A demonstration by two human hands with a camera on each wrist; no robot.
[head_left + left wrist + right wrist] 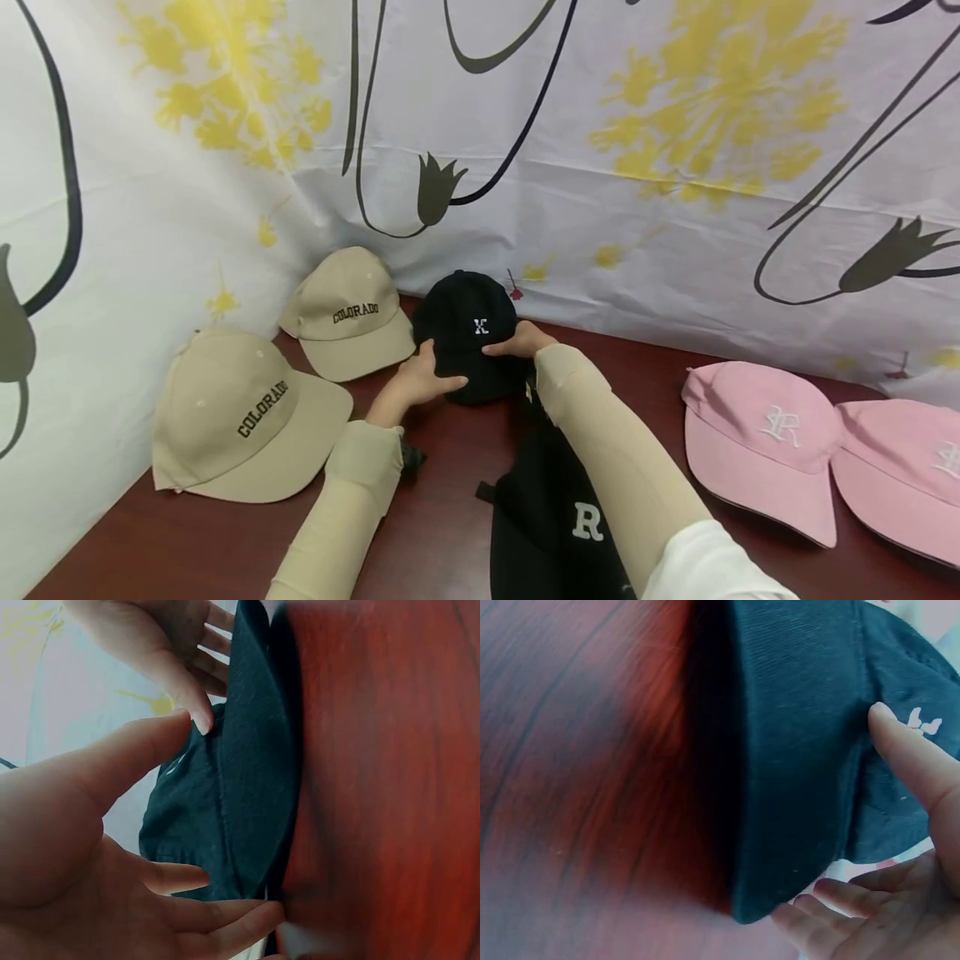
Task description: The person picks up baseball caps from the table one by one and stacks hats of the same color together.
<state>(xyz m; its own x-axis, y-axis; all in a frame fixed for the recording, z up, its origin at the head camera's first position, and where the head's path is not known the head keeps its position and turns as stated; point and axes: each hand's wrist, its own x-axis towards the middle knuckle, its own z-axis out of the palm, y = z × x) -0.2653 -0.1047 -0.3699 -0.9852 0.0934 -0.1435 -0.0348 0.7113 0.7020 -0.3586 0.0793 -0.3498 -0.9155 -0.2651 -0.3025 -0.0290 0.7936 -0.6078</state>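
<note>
A small black cap (459, 300) with a white letter on its crown sits at the back of the table, its brim facing me. My left hand (417, 380) is at the cap's left side, thumb spread away and fingertips near the brim's edge (259, 772). On the other side, my right hand (525, 340) touches the seam between crown and brim with its thumb (907, 754). The other right fingers (840, 907) lie loosely extended beside the brim's end. The cap's back is hidden in every view.
Two beige caps marked COLORADO, one behind (352, 292) and one nearer (225, 400), stand left. Another black cap (525, 508) with a white R lies beneath my right forearm. Two pink caps (757, 417) rest at right. A patterned white cloth (525, 192) hangs behind the dark red table (442, 492).
</note>
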